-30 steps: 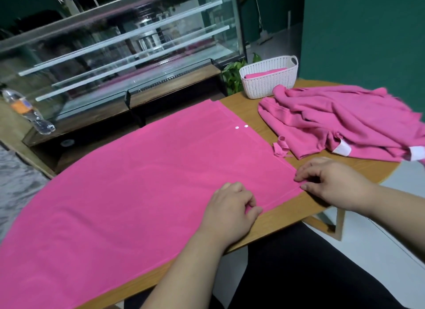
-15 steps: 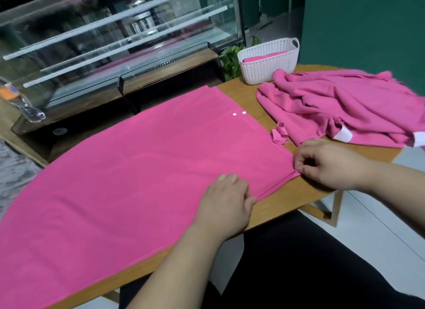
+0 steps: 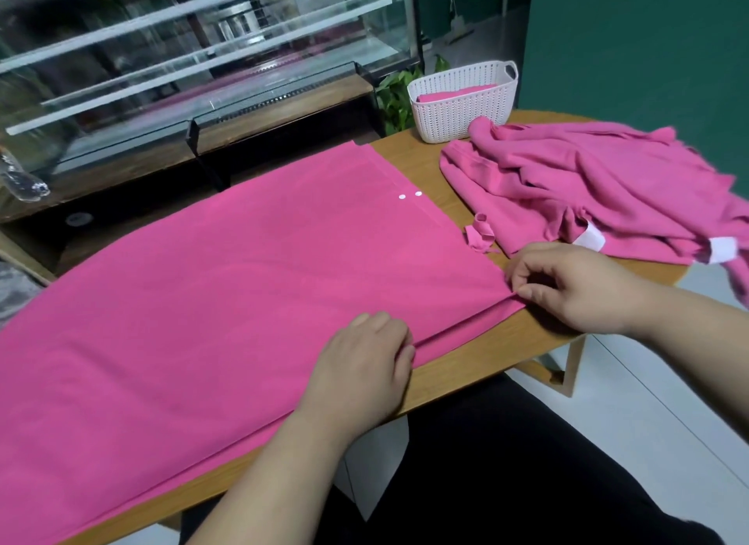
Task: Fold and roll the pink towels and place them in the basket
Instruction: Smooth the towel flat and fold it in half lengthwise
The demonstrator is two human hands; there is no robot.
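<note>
One pink towel (image 3: 243, 301) lies spread flat on the desk (image 3: 486, 352). Left hand (image 3: 364, 370): fingers curled, gripping its near hem. Right hand (image 3: 567, 285): fingers pinch the near right corner. Basket (image 3: 458, 110) at far end, touching the towel pile (image 3: 587, 188).

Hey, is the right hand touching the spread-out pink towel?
Touching. The head view shows the right hand pinching the near corner of the spread towel.

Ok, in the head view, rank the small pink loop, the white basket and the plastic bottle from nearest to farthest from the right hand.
1. Small pink loop, just ahead-left of the right hand.
2. White basket, well ahead, slightly left.
3. Plastic bottle, far left, on the wooden ledge.
</note>
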